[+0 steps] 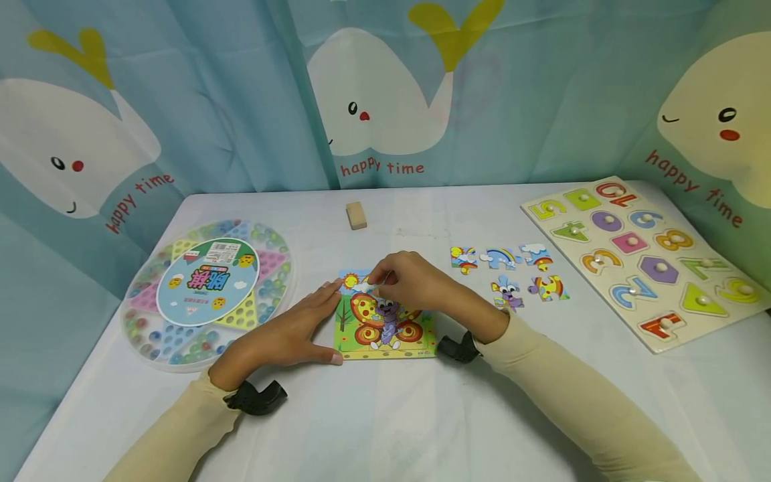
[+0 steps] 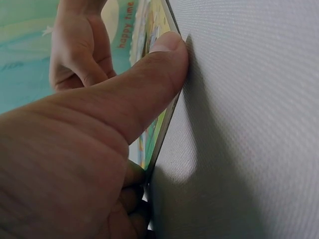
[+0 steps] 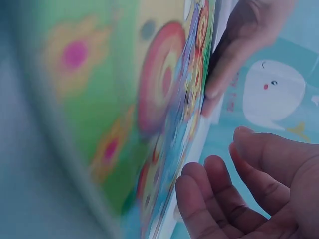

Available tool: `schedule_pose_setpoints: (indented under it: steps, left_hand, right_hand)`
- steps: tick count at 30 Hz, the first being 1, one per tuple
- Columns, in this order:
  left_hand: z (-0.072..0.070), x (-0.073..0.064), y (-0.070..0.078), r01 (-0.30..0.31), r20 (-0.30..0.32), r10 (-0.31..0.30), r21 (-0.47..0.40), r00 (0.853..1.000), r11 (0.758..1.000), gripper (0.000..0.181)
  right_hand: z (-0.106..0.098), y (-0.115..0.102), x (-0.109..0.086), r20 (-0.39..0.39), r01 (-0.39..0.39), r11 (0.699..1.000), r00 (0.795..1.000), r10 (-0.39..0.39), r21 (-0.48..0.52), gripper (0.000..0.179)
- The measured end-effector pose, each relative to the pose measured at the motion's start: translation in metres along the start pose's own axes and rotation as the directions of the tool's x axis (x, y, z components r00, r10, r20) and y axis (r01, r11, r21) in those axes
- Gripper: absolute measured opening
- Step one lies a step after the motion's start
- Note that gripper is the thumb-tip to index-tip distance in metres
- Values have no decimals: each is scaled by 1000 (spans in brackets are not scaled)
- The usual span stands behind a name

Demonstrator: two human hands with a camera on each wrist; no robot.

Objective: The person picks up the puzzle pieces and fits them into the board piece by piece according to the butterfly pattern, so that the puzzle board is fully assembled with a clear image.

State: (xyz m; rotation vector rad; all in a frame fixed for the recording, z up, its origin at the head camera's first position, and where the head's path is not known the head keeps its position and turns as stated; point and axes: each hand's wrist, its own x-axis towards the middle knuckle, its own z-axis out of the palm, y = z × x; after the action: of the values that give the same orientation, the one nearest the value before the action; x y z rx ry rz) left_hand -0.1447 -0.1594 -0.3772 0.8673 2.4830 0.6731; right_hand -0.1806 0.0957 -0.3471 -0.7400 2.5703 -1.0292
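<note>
A small butterfly jigsaw board [image 1: 385, 328] lies flat in front of me, also seen edge-on in the left wrist view and close up in the right wrist view. My left hand [image 1: 295, 328] rests along its left side, fingers extended at the upper corner and thumb [image 2: 167, 50] at the lower one. Over the board's upper part hovers my right hand [image 1: 415, 281]. Its fingers [image 3: 197, 199] are loosely bent, with a gap to the thumb and nothing seen between them. Several loose puzzle pieces [image 1: 500, 258] lie to the right of the board.
At left stands a round, clear Chinese-checkers case [image 1: 207, 281] filled with marbles. A wooden number-and-shape peg board [image 1: 638, 268] lies at right. Near the table's back edge sits a small wooden block [image 1: 356, 215]. A whale-print curtain [image 1: 241, 100] hangs behind.
</note>
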Motion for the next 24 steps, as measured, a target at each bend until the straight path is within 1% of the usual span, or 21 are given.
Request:
schedule_pose_setpoints:
  steps: [5,9,14,20,22,24]
  left_hand:
    - [0,0,0,4,-2,-4,-1,1000,1000,108]
    - [0,-1,1,16,-2,-16,2,1000,1000,109]
    - [1,-1,-1,23,-5,-23,5,1000,1000,108]
    - [1,-1,-1,14,-4,-14,-2,1000,1000,109]
    - [2,-1,0,2,-8,-2,-7,1000,1000,109]
    - [2,-1,0,6,-6,-7,-7,1000,1000,109]
  right_hand:
    - [-11,9,-9,-15,-24,1000,1000,24,-6,13]
    - [-18,14,-15,-17,-34,999,999,34,-13,12]
    - [-24,20,-23,-38,-40,999,999,39,-13,11]
    - [-28,30,-34,-45,-16,1000,999,16,1,8]
    - [-30,33,-38,-42,10,1000,999,-9,4,10]
    - [-31,37,-43,-30,35,999,999,-35,8,12]
